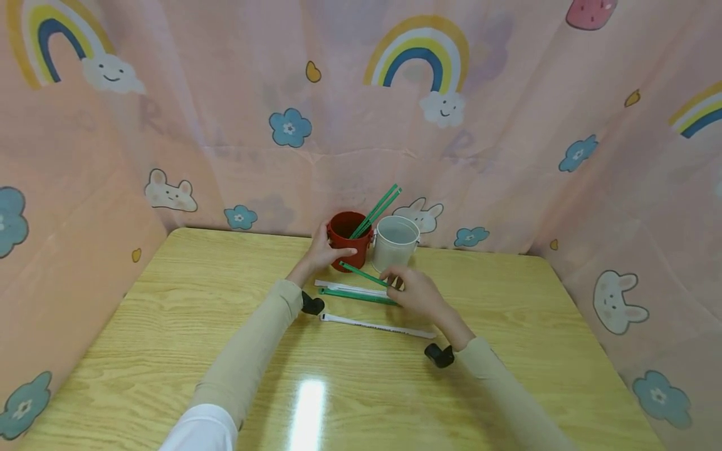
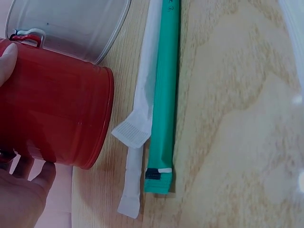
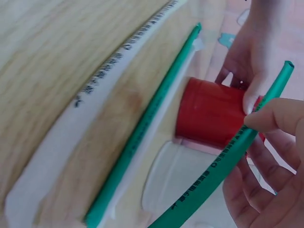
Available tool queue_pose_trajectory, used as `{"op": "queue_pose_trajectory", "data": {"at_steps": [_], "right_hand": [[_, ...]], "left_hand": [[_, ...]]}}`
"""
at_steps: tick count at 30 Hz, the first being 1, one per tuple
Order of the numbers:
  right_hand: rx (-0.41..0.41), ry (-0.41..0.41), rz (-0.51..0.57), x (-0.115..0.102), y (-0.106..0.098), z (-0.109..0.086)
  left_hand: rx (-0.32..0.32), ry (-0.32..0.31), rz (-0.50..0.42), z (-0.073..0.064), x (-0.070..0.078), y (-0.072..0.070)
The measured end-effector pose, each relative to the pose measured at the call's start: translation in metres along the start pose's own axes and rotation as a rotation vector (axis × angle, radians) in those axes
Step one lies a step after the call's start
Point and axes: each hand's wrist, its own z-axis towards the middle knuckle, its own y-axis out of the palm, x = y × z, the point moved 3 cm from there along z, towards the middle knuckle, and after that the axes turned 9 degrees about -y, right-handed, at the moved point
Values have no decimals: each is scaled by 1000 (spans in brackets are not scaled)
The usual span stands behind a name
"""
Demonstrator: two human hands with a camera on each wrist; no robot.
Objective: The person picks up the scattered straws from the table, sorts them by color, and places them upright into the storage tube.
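Packet (image 3: 216,166), green, in pinch of right fingers (image 3: 273,166), left fingers (image 2: 44,178) around red bucket (image 2: 52,104)

- Head view: bright, fairly even light over the pink curtain (image 1: 225,119) and the worktop (image 1: 169,351); a white streak of glare (image 1: 307,413) burns out part of the near wood.
- Faint, soft-edged shadows lie beside the sleeves (image 1: 248,351).
- Print on the white packet (image 1: 378,326) there is too small to read.
- Left wrist view: cooler, duller; pale sheen on the red bucket (image 2: 52,104), narrow shadow along the green packet (image 2: 164,95), bright spot at the right edge.
- Right wrist view: hazy, with a soft, blurred background.
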Motion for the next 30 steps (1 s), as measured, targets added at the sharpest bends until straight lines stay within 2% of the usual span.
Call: {"op": "queue_pose_trajectory", "data": {"at_steps": [8,17,27,30], "right_hand": [[142,-58,76,-1,-7,8],[260,-44,238,-11,-16,17],[436,-60,307,-24,-29,31],[492,-75,326,-28,-32,36]], "left_hand": [[0,52,-29,0,1,0],[19,-25,1,1,-1,1],[12,2,-26,0,1,1],[-5,6,-43,-4,7,1]]}}
